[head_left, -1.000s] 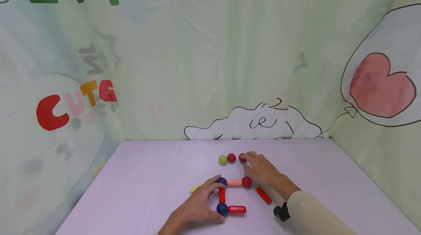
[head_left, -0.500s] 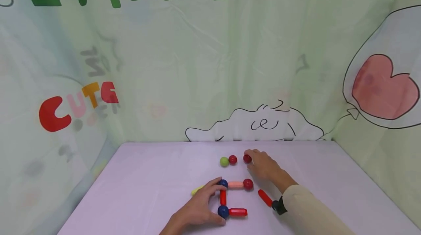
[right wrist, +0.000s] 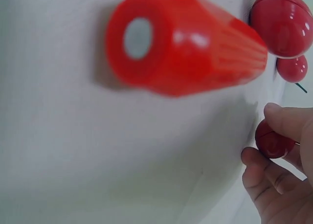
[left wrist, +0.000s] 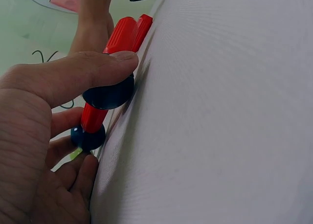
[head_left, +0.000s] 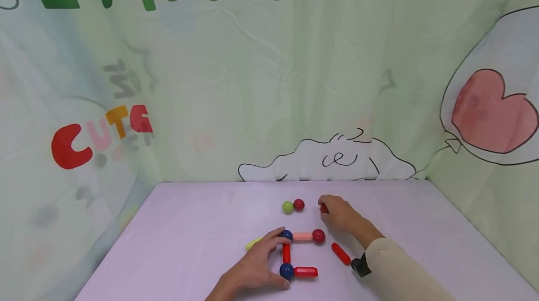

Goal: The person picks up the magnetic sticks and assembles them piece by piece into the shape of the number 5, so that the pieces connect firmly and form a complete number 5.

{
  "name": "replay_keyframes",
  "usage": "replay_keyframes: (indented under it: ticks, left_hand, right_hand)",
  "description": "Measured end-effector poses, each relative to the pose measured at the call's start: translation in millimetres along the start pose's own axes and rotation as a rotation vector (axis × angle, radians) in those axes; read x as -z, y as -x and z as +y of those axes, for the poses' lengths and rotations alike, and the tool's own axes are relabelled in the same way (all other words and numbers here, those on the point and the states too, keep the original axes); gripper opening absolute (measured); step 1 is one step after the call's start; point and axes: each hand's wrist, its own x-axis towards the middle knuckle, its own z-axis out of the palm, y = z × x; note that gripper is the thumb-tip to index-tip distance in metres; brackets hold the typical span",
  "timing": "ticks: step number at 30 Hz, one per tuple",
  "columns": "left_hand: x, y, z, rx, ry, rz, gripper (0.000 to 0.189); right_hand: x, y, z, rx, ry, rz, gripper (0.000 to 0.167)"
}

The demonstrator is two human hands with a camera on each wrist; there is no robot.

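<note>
My left hand [head_left: 255, 264] holds a joined magnetic stick-and-ball frame, its thumb at the lower blue ball [head_left: 287, 271] and its fingers at the upper blue ball [head_left: 286, 235]. A red stick [head_left: 287, 253] links the two. From the lower ball another red stick [head_left: 306, 272] points right, and a pink stick [head_left: 302, 236] joins the upper one to a red ball [head_left: 318, 236]. Further back, my right hand [head_left: 339, 213] pinches a loose dark-red ball [right wrist: 274, 142] between thumb and fingers, at the tabletop.
A green ball [head_left: 288, 207] and another red ball [head_left: 299, 205] sit together toward the back of the table [head_left: 189, 226]. One loose red stick [head_left: 340, 253] lies by the right wrist's black camera [head_left: 361, 266]. Part of a yellow stick [head_left: 251, 244] shows behind the left hand.
The right hand has closed its fingers round the red ball and drawn it slightly right and nearer, away from the other two balls. The left hand keeps its place on the frame.
</note>
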Motion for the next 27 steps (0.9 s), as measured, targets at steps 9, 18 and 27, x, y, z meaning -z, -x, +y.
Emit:
replay_keyframes:
  ticks: [9, 18, 27]
  left_hand:
    - [-0.4, 0.3, 0.8, 0.011, -0.007, -0.003, 0.073]
    - [-0.8, -1.2, 0.7, 0.002, -0.015, 0.002, 0.072]
    - [0.3, 1.4, 1.8, 0.015, -0.019, 0.003, 0.073]
  right_hand:
    - [9.1, 9.7, 2.5, 0.037, -0.030, 0.047, 0.043]
    - [18.7, 25.0, 2.0, 0.066, -0.041, 0.050, 0.044]
    - [20.7, 45.8, -1.1, 0.141, -0.008, 0.066, 0.044]
